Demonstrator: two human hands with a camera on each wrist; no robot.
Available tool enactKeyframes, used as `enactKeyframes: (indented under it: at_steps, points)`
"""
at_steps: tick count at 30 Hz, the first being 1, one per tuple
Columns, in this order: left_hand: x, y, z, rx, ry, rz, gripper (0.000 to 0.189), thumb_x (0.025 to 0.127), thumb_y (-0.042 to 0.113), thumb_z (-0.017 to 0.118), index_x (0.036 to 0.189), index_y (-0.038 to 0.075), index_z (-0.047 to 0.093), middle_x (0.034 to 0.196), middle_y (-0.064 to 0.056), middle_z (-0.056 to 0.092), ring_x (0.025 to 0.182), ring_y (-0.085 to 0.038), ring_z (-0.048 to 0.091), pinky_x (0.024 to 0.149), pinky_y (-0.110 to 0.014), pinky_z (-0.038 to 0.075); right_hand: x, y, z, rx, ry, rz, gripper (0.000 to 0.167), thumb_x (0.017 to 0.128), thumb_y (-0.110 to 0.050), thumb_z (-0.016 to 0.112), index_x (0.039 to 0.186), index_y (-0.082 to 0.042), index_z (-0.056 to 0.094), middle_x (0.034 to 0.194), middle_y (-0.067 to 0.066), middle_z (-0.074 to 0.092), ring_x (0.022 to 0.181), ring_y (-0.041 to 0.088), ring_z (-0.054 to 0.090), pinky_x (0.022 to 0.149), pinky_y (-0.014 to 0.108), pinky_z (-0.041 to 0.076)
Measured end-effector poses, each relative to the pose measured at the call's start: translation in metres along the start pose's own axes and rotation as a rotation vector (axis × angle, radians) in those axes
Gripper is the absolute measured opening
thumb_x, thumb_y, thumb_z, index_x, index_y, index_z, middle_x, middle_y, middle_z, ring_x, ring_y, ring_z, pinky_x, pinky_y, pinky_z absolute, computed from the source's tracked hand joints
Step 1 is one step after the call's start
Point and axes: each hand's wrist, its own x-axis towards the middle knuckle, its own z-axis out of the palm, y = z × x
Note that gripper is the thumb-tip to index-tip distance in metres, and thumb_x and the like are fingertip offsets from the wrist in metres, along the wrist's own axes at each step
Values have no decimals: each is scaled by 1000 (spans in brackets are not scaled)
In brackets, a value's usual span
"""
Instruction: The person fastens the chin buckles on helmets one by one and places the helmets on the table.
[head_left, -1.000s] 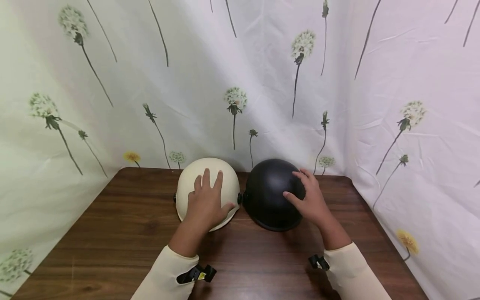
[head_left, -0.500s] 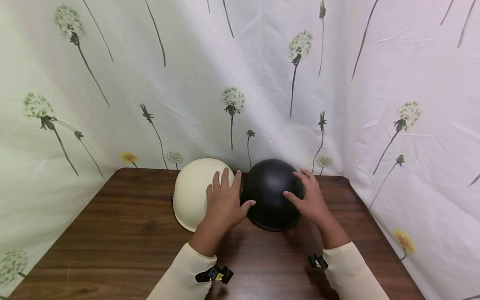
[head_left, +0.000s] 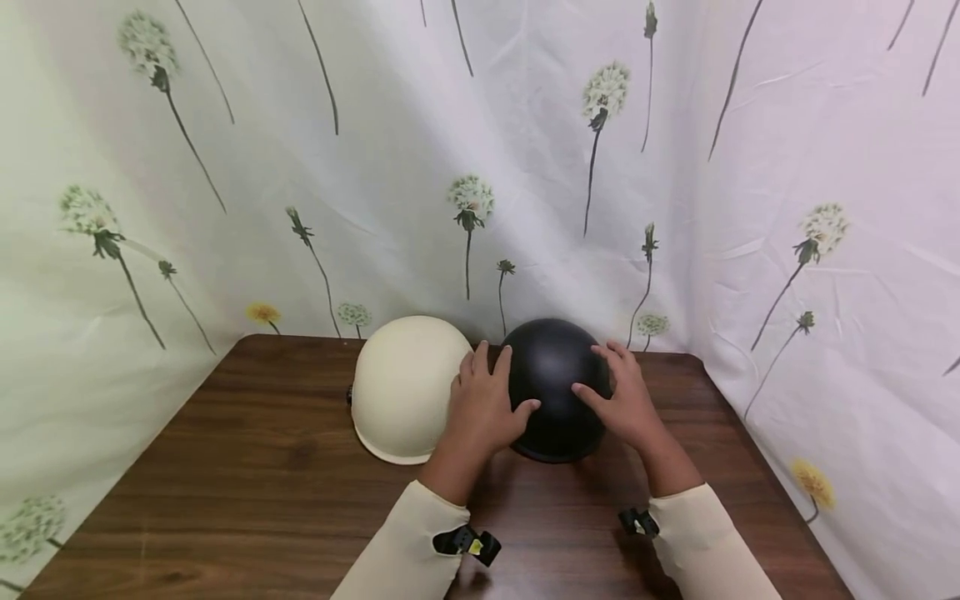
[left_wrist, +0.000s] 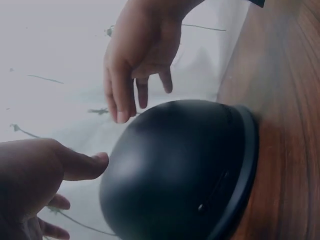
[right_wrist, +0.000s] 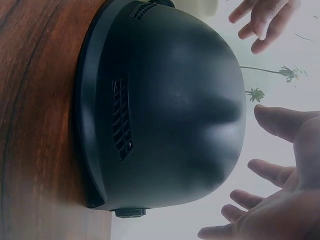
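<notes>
Sitting on the desk beside a cream helmet in the head view, the black helmet has the left hand and right hand near it, fingers spread, gripping nothing. Left wrist view: its smooth shell looks stiff, likely slippery. Right wrist view: the rim seems the surest hold.

We see black helmet on brown table; cream helmet at its 9 o'clock, left hand between them, right hand at its 3.

Black helmet – dome up – beside a cream helmet, also dome up, on the wooden table.
</notes>
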Motion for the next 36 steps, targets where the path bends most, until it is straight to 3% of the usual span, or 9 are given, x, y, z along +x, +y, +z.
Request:
enactKeyframes:
  at_steps: [7, 13, 17, 27, 36]
  points:
    - [2, 8, 20, -36, -13, -8, 97, 90, 53, 80, 166, 15, 32, 169, -23, 25, 153, -46, 31, 116, -62, 38, 2, 5, 1, -8, -4, 0, 74, 99, -27, 76, 159, -3, 39, 170, 26, 15, 154, 50, 22, 114, 70, 34]
    - [2, 6, 35, -66, 35, -17, 103, 89, 53, 81, 168, 15, 26, 170, -24, 20, 152, -44, 32, 111, -63, 43, 4, 8, 0, -18, 0, 3, 76, 100, -29, 75, 160, -3, 37, 170, 27, 13, 155, 52, 20, 115, 73, 29]
    - [1, 4, 42, -73, 25, -11, 103, 90, 53, 80, 169, 16, 24, 171, -24, 17, 153, -45, 30, 109, -63, 45, 4, 11, 2, -13, -4, 9, 78, 100, -29, 74, 161, -1, 35, 170, 29, 13, 155, 52, 19, 116, 73, 28]
    - [2, 1, 52, -149, -32, -13, 113, 89, 58, 79, 171, 26, 9, 175, -21, -3, 158, -45, 18, 100, -62, 52, 8, 20, 5, 20, -38, 53, 87, 103, -46, 67, 166, -4, 24, 173, 24, 7, 157, 49, 16, 118, 72, 25]
    - [1, 4, 58, -142, -72, 4, 114, 88, 56, 81, 171, 25, 9, 176, -18, -2, 157, -48, 20, 105, -64, 49, 10, 32, 14, 80, -84, 105, 98, 101, -55, 66, 170, -13, 11, 173, 21, 16, 157, 45, 23, 119, 71, 27]
